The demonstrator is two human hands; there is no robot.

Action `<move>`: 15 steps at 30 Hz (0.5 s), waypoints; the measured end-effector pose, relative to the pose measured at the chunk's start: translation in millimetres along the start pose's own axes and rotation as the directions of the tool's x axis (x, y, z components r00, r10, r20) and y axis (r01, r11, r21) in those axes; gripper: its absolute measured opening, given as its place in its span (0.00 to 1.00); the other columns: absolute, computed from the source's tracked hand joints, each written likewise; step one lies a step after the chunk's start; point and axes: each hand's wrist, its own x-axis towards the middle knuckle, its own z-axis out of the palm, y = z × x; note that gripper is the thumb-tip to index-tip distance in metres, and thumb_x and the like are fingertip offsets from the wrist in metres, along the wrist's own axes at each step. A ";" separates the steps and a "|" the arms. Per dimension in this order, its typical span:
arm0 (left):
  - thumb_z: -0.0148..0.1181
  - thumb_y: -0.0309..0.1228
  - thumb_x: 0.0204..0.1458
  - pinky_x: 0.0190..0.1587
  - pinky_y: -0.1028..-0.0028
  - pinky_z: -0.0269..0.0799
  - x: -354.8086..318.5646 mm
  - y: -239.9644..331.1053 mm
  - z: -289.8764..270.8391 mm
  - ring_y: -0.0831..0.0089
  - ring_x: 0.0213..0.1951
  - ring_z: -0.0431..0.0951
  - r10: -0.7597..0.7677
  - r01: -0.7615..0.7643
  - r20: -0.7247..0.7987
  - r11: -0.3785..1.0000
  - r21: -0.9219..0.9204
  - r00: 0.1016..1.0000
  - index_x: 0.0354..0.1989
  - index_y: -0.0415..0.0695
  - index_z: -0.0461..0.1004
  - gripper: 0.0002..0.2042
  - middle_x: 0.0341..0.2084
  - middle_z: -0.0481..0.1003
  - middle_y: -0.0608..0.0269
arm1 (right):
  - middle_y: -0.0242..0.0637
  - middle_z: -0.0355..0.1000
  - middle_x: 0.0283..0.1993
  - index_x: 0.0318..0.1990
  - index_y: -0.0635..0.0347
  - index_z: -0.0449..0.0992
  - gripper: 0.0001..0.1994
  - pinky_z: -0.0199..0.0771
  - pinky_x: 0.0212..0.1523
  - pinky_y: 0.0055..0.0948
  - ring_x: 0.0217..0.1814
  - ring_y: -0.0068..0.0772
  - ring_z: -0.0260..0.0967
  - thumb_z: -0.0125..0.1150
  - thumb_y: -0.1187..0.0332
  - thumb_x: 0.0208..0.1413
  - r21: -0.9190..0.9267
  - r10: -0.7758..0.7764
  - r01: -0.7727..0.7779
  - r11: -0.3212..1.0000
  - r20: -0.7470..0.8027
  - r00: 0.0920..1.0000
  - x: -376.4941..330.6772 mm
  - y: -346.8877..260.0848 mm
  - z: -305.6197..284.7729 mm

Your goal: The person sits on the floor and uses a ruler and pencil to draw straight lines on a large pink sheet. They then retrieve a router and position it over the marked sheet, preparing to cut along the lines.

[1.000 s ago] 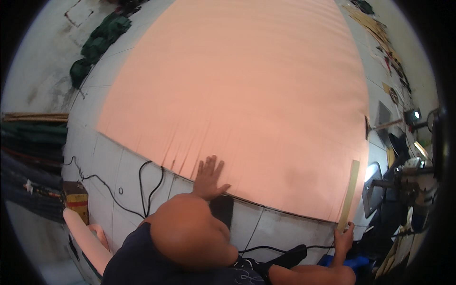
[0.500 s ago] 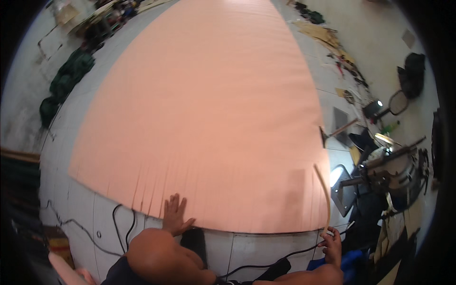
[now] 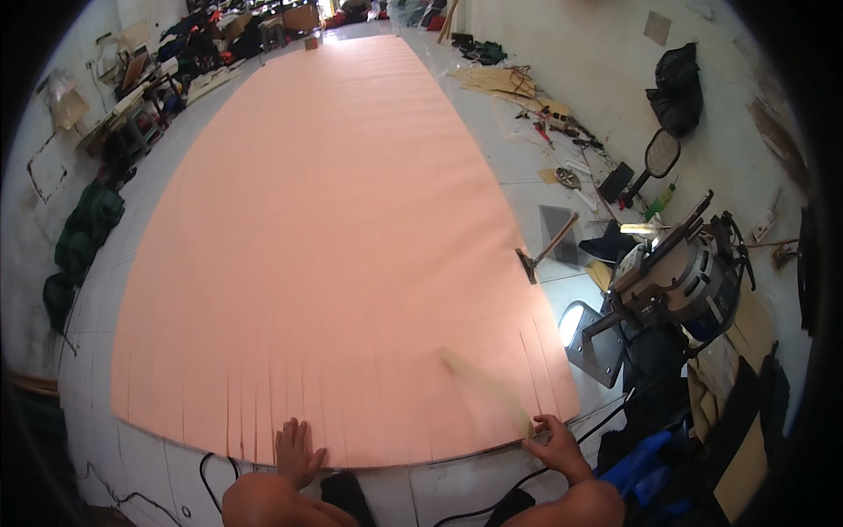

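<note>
A large salmon-pink sheet (image 3: 334, 220) lies spread over the white tiled floor, with several slits cut into its near edge. My left hand (image 3: 297, 450) rests flat, fingers apart, on that near edge. My right hand (image 3: 555, 443) grips the end of a long pale wooden ruler (image 3: 483, 386), which is motion-blurred and angles up and left across the sheet's near right corner.
A fabric cutting machine (image 3: 680, 272) stands on the floor to the right, with black cables (image 3: 492, 496) trailing near my knees. A hammer-like tool (image 3: 546, 249) lies at the sheet's right edge. Dark green cloth (image 3: 83, 233) is heaped at left; clutter lines the far walls.
The view has tilted upward, showing the sheet's full length. The ruler in my right hand has swung from standing upright beside the sheet down onto its near right corner. My left hand stays put.
</note>
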 end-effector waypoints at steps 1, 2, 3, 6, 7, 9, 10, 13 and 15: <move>0.64 0.50 0.56 0.74 0.41 0.43 -3.0 -0.4 -1.4 0.37 0.74 0.54 -0.009 0.009 -0.005 1.000 0.007 1.000 0.71 0.36 0.61 0.40 0.72 0.56 0.32 | 0.44 0.77 0.50 0.61 0.57 0.72 0.32 0.78 0.50 0.37 0.49 0.37 0.78 0.77 0.55 0.49 -0.095 -0.040 0.039 0.995 -0.010 0.999 -1.6 -0.9 5.2; 0.64 0.50 0.56 0.73 0.41 0.45 -4.0 -0.8 -2.6 0.37 0.73 0.55 -0.018 0.018 -0.011 1.000 0.014 1.000 0.70 0.36 0.62 0.39 0.72 0.57 0.32 | 0.45 0.77 0.51 0.61 0.57 0.72 0.33 0.78 0.53 0.40 0.52 0.41 0.78 0.76 0.55 0.49 -0.190 -0.081 0.076 0.979 -0.018 0.997 -1.4 -3.4 9.0; 0.64 0.49 0.56 0.73 0.41 0.46 -2.9 -1.3 -4.2 0.38 0.73 0.55 -0.011 0.012 -0.014 1.000 0.025 1.000 0.70 0.37 0.63 0.39 0.71 0.57 0.33 | 0.46 0.77 0.53 0.61 0.55 0.72 0.33 0.76 0.58 0.42 0.59 0.47 0.75 0.75 0.53 0.49 -0.189 -0.007 0.008 0.982 0.005 1.000 -1.3 -7.1 10.5; 0.65 0.49 0.55 0.72 0.41 0.48 -1.6 -1.4 -4.0 0.38 0.72 0.57 0.006 -0.005 -0.021 0.999 0.045 1.000 0.69 0.38 0.65 0.37 0.70 0.59 0.34 | 0.43 0.76 0.55 0.61 0.54 0.72 0.33 0.76 0.58 0.41 0.60 0.45 0.76 0.75 0.53 0.49 -0.220 -0.045 0.046 0.975 0.009 0.999 -3.5 4.1 19.5; 0.65 0.49 0.55 0.72 0.41 0.49 -1.8 -2.0 -4.4 0.38 0.72 0.58 0.011 -0.009 -0.025 0.998 0.055 1.000 0.69 0.38 0.65 0.37 0.70 0.60 0.34 | 0.43 0.76 0.55 0.61 0.54 0.72 0.33 0.76 0.58 0.41 0.60 0.45 0.76 0.75 0.53 0.50 -0.224 -0.044 0.048 0.973 0.025 0.999 -4.2 4.0 21.8; 0.65 0.49 0.55 0.71 0.40 0.50 -3.3 -5.7 -2.2 0.38 0.71 0.59 0.031 -0.028 -0.041 0.997 0.071 0.999 0.68 0.38 0.66 0.37 0.70 0.61 0.34 | 0.43 0.76 0.56 0.61 0.54 0.72 0.33 0.76 0.57 0.41 0.60 0.44 0.76 0.75 0.52 0.50 -0.234 -0.039 0.052 0.971 0.061 0.997 -5.3 3.5 25.7; 0.65 0.49 0.55 0.71 0.40 0.51 -5.2 -7.8 -0.4 0.38 0.71 0.60 0.044 -0.041 -0.049 0.996 0.076 0.998 0.68 0.38 0.66 0.37 0.70 0.61 0.34 | 0.44 0.76 0.56 0.61 0.55 0.72 0.33 0.76 0.57 0.41 0.60 0.44 0.76 0.75 0.51 0.50 -0.229 -0.048 0.064 0.971 0.071 0.996 -5.7 4.8 26.5; 0.65 0.48 0.55 0.70 0.40 0.52 -3.1 -10.2 6.2 0.38 0.70 0.60 0.086 -0.079 -0.081 0.993 0.083 0.993 0.68 0.39 0.67 0.36 0.69 0.61 0.34 | 0.44 0.76 0.56 0.61 0.55 0.72 0.34 0.77 0.57 0.41 0.60 0.44 0.76 0.75 0.50 0.49 -0.211 -0.068 0.087 0.974 0.096 0.993 -4.9 6.8 27.7; 0.66 0.48 0.54 0.69 0.40 0.53 -2.4 -6.6 6.4 0.39 0.70 0.61 0.093 -0.085 -0.088 0.992 0.094 0.992 0.67 0.40 0.67 0.35 0.69 0.62 0.36 | 0.44 0.77 0.55 0.61 0.56 0.73 0.34 0.77 0.57 0.41 0.60 0.45 0.76 0.75 0.49 0.49 -0.195 -0.074 0.092 0.977 0.102 0.992 -4.4 3.2 25.2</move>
